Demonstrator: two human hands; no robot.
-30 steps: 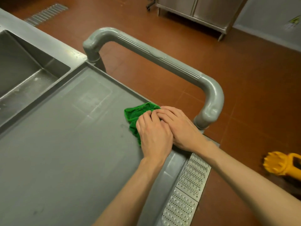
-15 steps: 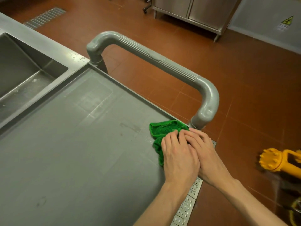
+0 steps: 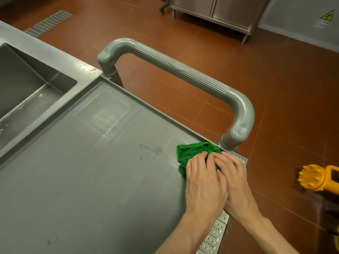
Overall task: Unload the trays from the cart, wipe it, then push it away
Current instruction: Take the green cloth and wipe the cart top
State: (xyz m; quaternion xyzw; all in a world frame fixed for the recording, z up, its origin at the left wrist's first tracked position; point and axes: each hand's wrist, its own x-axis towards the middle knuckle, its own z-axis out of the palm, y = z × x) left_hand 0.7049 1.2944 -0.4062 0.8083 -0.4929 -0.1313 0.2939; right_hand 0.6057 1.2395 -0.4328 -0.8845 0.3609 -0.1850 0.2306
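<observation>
The grey cart's top shelf (image 3: pixel 95 171) fills the lower left of the view, with no trays on it. Its thick grey handle (image 3: pixel 183 70) arches over the far end. A crumpled green cloth (image 3: pixel 192 151) lies at the shelf's far right corner, beside the handle's right post. My left hand (image 3: pixel 205 186) presses flat on the cloth. My right hand (image 3: pixel 236 184) lies beside it, fingers overlapping the left hand's fingers on the cloth. Most of the cloth is hidden under both hands.
A steel sink basin (image 3: pixel 23 88) butts against the cart's left side. A perforated metal strip (image 3: pixel 211 239) runs along the cart's right edge. A yellow plastic object (image 3: pixel 315 177) sits on the red tile floor at right. Steel cabinets (image 3: pixel 212 8) stand at the back.
Both hands slid the green cloth from the shelf's far middle edge to its far right corner by the handle post. The camera view shifted slightly.
</observation>
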